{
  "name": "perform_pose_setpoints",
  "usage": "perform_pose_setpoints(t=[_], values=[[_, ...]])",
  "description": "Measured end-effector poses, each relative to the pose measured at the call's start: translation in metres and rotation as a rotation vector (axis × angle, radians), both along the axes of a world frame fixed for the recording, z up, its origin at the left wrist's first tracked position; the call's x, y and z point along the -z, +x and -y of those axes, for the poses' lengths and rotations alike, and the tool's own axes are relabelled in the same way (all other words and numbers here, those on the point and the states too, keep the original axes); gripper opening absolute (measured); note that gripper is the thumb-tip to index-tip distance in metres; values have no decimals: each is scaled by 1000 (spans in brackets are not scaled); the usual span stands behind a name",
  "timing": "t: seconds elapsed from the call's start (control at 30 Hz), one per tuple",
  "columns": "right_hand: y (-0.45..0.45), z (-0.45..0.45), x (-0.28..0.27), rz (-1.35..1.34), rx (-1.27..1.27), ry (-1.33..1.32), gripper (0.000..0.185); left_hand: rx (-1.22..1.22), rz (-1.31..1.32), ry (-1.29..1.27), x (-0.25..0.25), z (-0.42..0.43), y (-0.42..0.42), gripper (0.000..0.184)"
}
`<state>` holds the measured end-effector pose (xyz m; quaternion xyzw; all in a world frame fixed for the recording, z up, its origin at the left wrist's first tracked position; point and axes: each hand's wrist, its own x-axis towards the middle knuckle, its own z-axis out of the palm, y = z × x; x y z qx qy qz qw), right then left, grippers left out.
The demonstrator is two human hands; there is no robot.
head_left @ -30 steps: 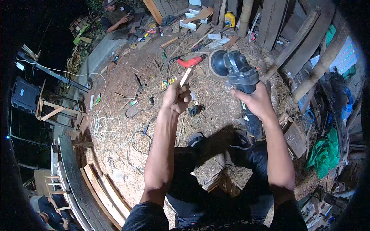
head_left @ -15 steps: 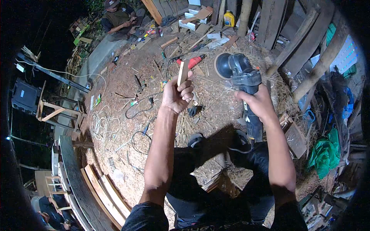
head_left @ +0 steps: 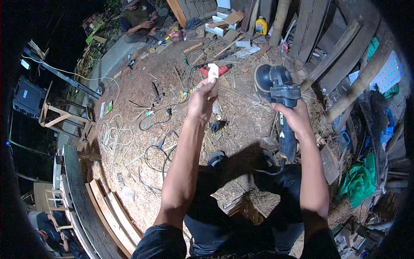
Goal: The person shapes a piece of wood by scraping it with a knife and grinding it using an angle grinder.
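Observation:
My left hand [head_left: 201, 99] is closed on a small pale piece of wood [head_left: 213, 71], held up by its lower end in front of me. My right hand [head_left: 296, 120] grips the body of a black angle grinder [head_left: 285, 91] with the thumb across it. The grinder's round disc [head_left: 262, 80] points up and to the left, apart from the wood. Whether the disc is spinning cannot be made out. Behind the wood, a red power tool [head_left: 223, 69] lies on the ground.
Wood shavings and black cords [head_left: 148, 125] cover the ground. Long boards [head_left: 113, 216] lie at lower left. Wooden posts [head_left: 358, 93] and a green plastic bag [head_left: 359, 183] stand at right. A yellow bottle [head_left: 261, 26] and a seated person [head_left: 140, 19] are at the back.
My left hand has turned the piece of wood, so a broader, notched face shows now. The grinder has moved slightly right and down with my right hand. The view has shifted a little.

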<state>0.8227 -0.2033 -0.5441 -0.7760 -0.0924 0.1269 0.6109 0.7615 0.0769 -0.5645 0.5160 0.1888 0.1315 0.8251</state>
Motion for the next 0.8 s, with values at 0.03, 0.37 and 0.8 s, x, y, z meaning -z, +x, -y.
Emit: perform_pose_setpoints(t=[0.03, 0.37, 0.8], values=[[0, 0, -1, 2, -7, -1, 30, -20, -16, 11, -1, 1, 0, 23], [0, -4, 2, -43, -46, 23, 25, -95, -28, 65, -7, 3, -2, 17], [-17, -11, -10, -91, -114, 37, 26, -76, -44, 112, -15, 5, -3, 28]])
